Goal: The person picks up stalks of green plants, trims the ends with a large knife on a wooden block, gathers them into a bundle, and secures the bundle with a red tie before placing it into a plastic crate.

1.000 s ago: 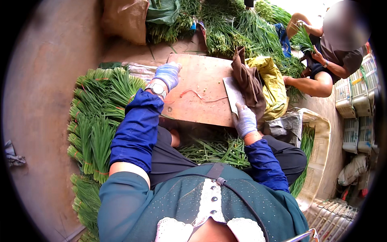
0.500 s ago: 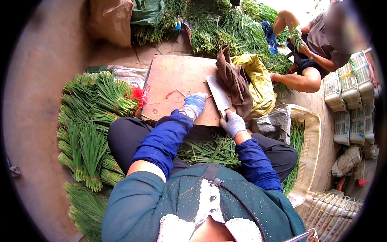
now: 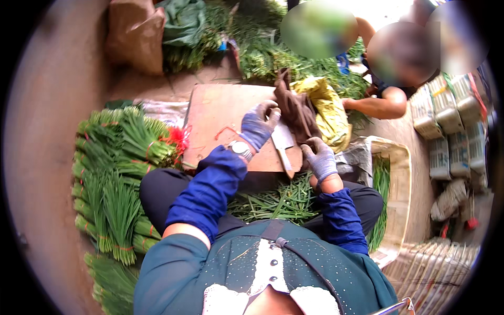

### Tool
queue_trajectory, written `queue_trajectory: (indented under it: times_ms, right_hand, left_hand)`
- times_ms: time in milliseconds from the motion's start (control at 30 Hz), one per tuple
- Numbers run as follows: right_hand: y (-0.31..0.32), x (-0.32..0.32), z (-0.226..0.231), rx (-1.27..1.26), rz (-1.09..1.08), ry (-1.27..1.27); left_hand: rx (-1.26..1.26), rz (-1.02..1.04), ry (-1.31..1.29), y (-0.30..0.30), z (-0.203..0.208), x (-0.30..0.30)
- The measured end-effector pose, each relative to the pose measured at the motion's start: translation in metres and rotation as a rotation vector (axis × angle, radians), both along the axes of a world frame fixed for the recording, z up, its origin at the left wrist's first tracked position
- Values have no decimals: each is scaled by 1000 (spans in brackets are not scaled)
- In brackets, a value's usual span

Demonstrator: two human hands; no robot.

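Observation:
A knife with a wide blade and wooden handle [image 3: 284, 152] lies on the pinkish board [image 3: 218, 113], its handle reaching over the near edge. My left hand [image 3: 257, 127], in a pale bluish glove, is above the board left of the blade; its fingers are loosely curled and apart, with nothing visible in them. My right hand [image 3: 321, 160], gloved too, hovers just off the board's near right corner, thumb and fingers apart and empty. A crumpled brown cloth [image 3: 300, 111] lies at the board's right side, close to both hands. A thin red tie [image 3: 226, 131] rests on the board.
Bundled green stalks [image 3: 118, 194] are stacked at my left, beside red ties [image 3: 178, 139]. Loose leaves [image 3: 278, 199] lie between my legs. A yellow sack [image 3: 333, 118] and a pale crate [image 3: 401, 199] holding greens stand at right. Beyond are a person's arm [image 3: 380, 107] and stacked crates [image 3: 451, 105].
My right hand has let go of the knife, which now lies on the board, and has moved slightly right. My left hand has lifted and moved forward toward the brown cloth.

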State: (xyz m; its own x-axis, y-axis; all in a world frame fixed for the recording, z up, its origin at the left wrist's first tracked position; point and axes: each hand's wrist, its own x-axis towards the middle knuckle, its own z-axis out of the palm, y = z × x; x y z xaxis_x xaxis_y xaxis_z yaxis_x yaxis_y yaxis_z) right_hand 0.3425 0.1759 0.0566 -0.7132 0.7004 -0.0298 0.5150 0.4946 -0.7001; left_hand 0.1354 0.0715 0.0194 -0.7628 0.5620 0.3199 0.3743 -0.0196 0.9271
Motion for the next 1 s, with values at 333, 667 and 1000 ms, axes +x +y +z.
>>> queue_trajectory:
  times_ms: [333,667,1000]
  right_hand:
    - [31,159,120,-126,-375,697]
    - [-16,405,70,-139,-863,543]
    - [-58,522,-42,38,-1074,118]
  left_hand:
    - [1075,-1085,-17,-107,308,139]
    - [939,-1767,183,-85,366,235]
    - [781,-1513,-111,18,325,361]
